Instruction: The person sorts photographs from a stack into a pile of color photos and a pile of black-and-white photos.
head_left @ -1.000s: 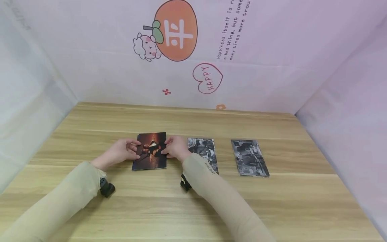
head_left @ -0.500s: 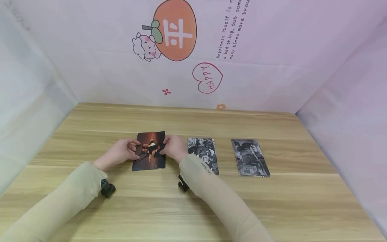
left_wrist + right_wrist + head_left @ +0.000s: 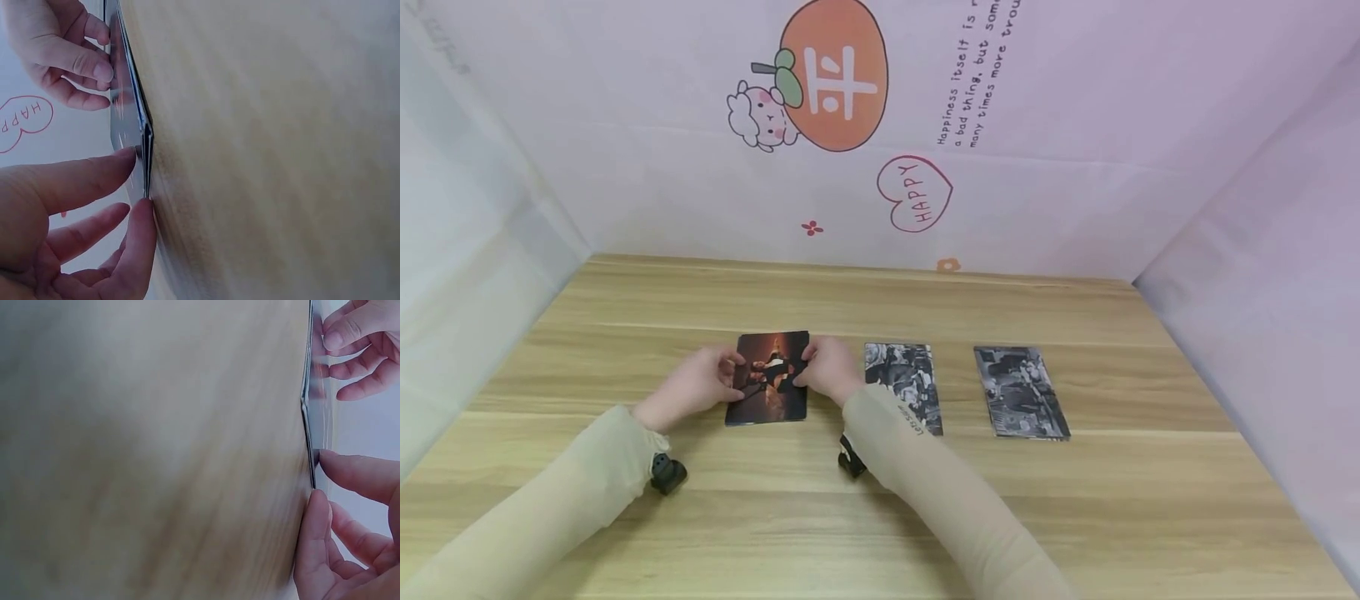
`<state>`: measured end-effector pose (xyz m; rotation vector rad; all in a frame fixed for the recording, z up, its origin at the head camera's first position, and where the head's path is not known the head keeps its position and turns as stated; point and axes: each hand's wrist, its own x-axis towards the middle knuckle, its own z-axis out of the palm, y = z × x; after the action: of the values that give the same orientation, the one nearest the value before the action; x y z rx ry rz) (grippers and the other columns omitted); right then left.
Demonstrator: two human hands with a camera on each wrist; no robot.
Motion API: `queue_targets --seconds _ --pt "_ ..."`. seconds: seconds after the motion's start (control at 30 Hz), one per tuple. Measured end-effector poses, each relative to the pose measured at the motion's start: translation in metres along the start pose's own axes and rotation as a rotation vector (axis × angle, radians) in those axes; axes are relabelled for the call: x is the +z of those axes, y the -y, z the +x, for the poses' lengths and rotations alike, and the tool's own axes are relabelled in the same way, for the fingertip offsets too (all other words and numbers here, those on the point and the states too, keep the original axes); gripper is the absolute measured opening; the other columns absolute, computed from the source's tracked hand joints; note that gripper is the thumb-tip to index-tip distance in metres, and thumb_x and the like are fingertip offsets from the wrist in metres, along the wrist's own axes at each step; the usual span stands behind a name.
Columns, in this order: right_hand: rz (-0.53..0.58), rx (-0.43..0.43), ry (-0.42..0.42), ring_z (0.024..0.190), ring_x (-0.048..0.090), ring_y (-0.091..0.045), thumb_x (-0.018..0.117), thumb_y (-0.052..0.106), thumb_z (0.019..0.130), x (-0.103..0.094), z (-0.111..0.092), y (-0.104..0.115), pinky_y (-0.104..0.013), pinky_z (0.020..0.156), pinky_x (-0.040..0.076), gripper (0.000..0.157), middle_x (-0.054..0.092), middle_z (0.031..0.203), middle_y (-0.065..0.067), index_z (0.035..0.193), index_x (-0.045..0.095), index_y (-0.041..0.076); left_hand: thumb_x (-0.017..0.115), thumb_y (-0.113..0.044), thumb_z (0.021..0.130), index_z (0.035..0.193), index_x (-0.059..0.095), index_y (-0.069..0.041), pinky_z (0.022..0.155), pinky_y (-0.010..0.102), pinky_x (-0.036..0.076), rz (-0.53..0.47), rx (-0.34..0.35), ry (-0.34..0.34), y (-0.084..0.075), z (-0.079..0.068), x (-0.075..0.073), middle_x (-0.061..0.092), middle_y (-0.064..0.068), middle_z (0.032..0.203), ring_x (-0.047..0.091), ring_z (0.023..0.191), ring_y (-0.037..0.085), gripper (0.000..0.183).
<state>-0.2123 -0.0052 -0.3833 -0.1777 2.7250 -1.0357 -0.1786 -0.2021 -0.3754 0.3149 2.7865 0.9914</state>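
Observation:
A small stack of photo cards, its top one a dark orange-brown picture of figures, lies on the wooden table at the left of centre. My left hand pinches its left edge, thumb on the top face and a finger at the edge. From the other side my right hand holds the right edge the same way. In the left wrist view the layered edges of the stack show slightly apart, close to the tabletop. The right wrist view shows the stack edge-on between both hands.
To the right lie a black-and-white photo card, partly behind my right sleeve, and a second black-and-white stack. A printed white cloth stands behind the table, with cloth walls on both sides.
The colour photo stack has shifted slightly left and its cards line up more closely. Both hands stay at its edges. The black-and-white photos have not moved.

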Motion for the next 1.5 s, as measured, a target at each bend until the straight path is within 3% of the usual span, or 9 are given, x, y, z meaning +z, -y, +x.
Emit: queue_targets --seconds 0.2,0.37,0.43,0.63,0.77,1.13,1.33,1.5 --pt "0.081 0.033 0.025 0.075 0.057 -0.015 0.079 0.011 0.074 0.002 -0.001 -0.001 -0.024 0.064 0.048 0.029 0.068 0.095 -0.007 0.098 0.064 0.007 0.073 -0.001 0.076 0.112 0.057 0.012 0.070 0.035 0.050 -0.038 0.003 0.011 0.006 -0.003 0.000 0.060 0.017 0.091 0.056 0.083 0.024 0.041" --pt "0.288 0.060 0.060 0.064 0.058 -0.015 0.075 0.004 0.076 0.000 -0.001 -0.002 -0.024 0.056 0.052 0.029 0.067 0.096 -0.013 0.102 0.062 0.001 0.070 -0.005 0.080 0.117 0.055 0.012 0.081 0.041 0.054 -0.083 -0.016 0.030 0.009 -0.004 -0.006 0.061 0.025 0.106 0.060 0.095 0.031 0.044" --pt "0.375 0.071 0.085 0.065 0.061 -0.018 0.073 0.003 0.078 -0.004 -0.002 -0.002 -0.027 0.059 0.056 0.031 0.066 0.099 -0.015 0.106 0.060 -0.002 0.069 -0.007 0.082 0.121 0.053 0.012 0.084 0.041 0.054 -0.118 -0.035 0.038 0.008 -0.004 -0.009 0.059 0.028 0.114 0.059 0.100 0.034 0.046" --pt "0.497 0.054 0.120 0.088 0.064 -0.027 0.069 0.005 0.083 -0.025 -0.010 -0.003 -0.037 0.075 0.059 0.039 0.062 0.109 -0.016 0.119 0.056 -0.002 0.067 -0.011 0.085 0.127 0.051 0.006 0.084 0.039 0.055 -0.172 -0.069 0.005 -0.007 -0.002 -0.011 0.054 0.028 0.125 0.058 0.108 0.038 0.048" --pt "0.555 0.031 0.095 0.085 0.063 -0.023 0.067 0.003 0.084 -0.038 -0.015 -0.007 -0.038 0.078 0.058 0.040 0.063 0.104 -0.015 0.122 0.055 -0.002 0.067 -0.011 0.086 0.127 0.052 0.004 0.082 0.036 0.056 -0.197 -0.061 -0.023 -0.022 -0.002 -0.008 0.056 0.025 0.125 0.059 0.107 0.035 0.046" --pt "0.577 0.022 0.048 0.095 0.061 -0.024 0.068 0.006 0.085 -0.076 -0.028 -0.027 -0.039 0.084 0.056 0.041 0.059 0.107 -0.012 0.123 0.055 0.003 0.067 -0.010 0.086 0.125 0.054 0.003 0.078 0.030 0.053 -0.294 0.015 -0.103 -0.056 0.001 0.009 0.061 0.023 0.119 0.062 0.104 0.031 0.043" --pt "0.583 0.002 0.033 0.093 0.060 -0.020 0.066 0.003 0.086 -0.097 -0.038 -0.045 -0.033 0.082 0.057 0.042 0.057 0.107 -0.012 0.125 0.052 -0.001 0.066 -0.008 0.087 0.126 0.054 0.002 0.081 0.031 0.054 -0.332 0.036 -0.085 -0.066 0.006 0.023 0.059 0.021 0.122 0.062 0.105 0.030 0.042" --pt "0.547 0.030 0.040 0.096 0.059 -0.021 0.064 0.005 0.087 -0.111 -0.046 -0.058 -0.036 0.088 0.055 0.043 0.056 0.111 -0.013 0.128 0.049 -0.002 0.067 -0.006 0.086 0.125 0.055 0.003 0.084 0.035 0.056 -0.355 0.066 -0.066 -0.078 0.009 0.034 0.059 0.021 0.123 0.062 0.104 0.029 0.042"
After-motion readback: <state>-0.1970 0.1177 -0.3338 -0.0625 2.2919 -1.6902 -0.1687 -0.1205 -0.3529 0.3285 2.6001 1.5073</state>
